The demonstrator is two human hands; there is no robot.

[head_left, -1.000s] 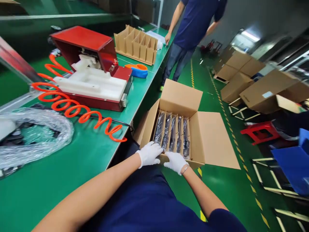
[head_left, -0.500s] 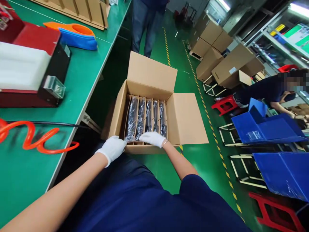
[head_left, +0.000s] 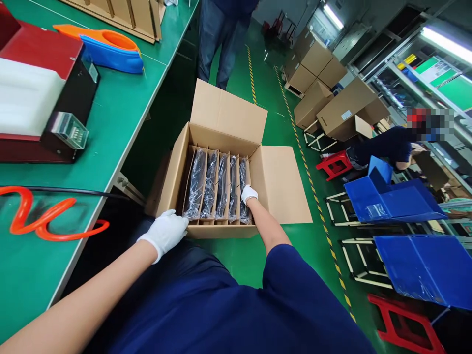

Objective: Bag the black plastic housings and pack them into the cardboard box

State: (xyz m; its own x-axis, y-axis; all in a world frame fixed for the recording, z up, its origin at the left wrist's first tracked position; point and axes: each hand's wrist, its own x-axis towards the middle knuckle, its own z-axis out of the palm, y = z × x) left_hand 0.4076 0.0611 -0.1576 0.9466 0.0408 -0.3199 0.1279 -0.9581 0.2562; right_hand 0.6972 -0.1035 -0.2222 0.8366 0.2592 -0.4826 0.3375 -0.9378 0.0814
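An open cardboard box (head_left: 217, 231) stands in front of me with its flaps folded out. Upright cardboard dividers split it into narrow slots. Several dark items in clear plastic wrap stand in these slots, the leftmost wrapped item (head_left: 195, 184) being the widest in view. My left hand (head_left: 165, 233), in a white glove, grips the box at its near left corner. Inside the box on the right, my white-gloved right hand (head_left: 250, 193) touches the rightmost wrapped item (head_left: 244, 211). Its fingertips point down and are mostly hidden.
At left is a green workbench (head_left: 121, 113) with a red and white machine (head_left: 33, 98), an orange and blue tool (head_left: 110, 51) and a coiled orange hose (head_left: 55, 226). A person (head_left: 224, 39) stands beyond the box. Blue bins (head_left: 413, 265) and a seated co-worker (head_left: 383, 145) are at right.
My right hand has moved right, from the near middle of the box to the rightmost wrapped item. My left hand stays at the near left corner. The view has shifted slightly.
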